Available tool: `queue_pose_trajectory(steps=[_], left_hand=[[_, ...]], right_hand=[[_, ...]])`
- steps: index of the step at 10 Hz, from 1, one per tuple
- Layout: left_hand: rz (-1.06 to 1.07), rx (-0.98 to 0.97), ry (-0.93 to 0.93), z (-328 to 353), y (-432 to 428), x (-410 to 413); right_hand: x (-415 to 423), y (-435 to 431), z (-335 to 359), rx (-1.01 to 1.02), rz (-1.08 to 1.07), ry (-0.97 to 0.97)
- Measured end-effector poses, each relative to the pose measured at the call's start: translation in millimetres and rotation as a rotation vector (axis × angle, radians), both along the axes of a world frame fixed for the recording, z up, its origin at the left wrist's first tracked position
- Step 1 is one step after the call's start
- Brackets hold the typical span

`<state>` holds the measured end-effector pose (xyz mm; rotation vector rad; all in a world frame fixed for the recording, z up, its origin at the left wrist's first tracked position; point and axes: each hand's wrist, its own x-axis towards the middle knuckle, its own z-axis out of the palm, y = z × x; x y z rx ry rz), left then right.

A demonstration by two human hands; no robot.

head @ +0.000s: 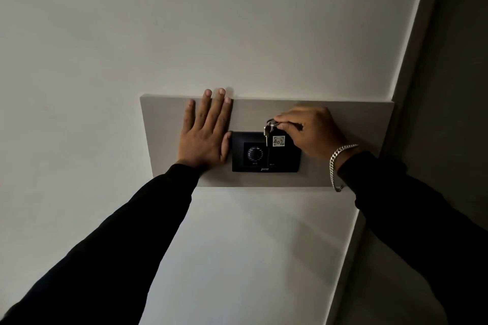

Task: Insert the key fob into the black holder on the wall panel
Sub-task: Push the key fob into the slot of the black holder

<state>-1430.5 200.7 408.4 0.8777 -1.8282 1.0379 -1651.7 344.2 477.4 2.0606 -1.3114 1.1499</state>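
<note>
A plain white painted wall point(237, 21) is seen filling most of the view. At the right, a dark grey vertical surface point(454, 60) is met by the white wall along a slanted edge. A silver chain-link bracelet point(339, 163) is worn at the cuff of a black long sleeve point(422, 214). A second black long sleeve point(118, 245) is seen at the lower left.

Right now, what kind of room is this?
Probably a hotel room entrance. A black holder sits on a grey wall panel, the right hand holds a key fob labelled 402 at it, and a key hangs from the ring.
</note>
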Motion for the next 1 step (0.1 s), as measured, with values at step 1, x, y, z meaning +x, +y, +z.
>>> queue_pose_trajectory(steps=[1], left_hand=[[-0.036, 0.088, 0.008, 7.2, 16.2, 1.0]], right_hand=[[2.2, 10.3, -1.6, 0.052, -0.039, -0.040]])
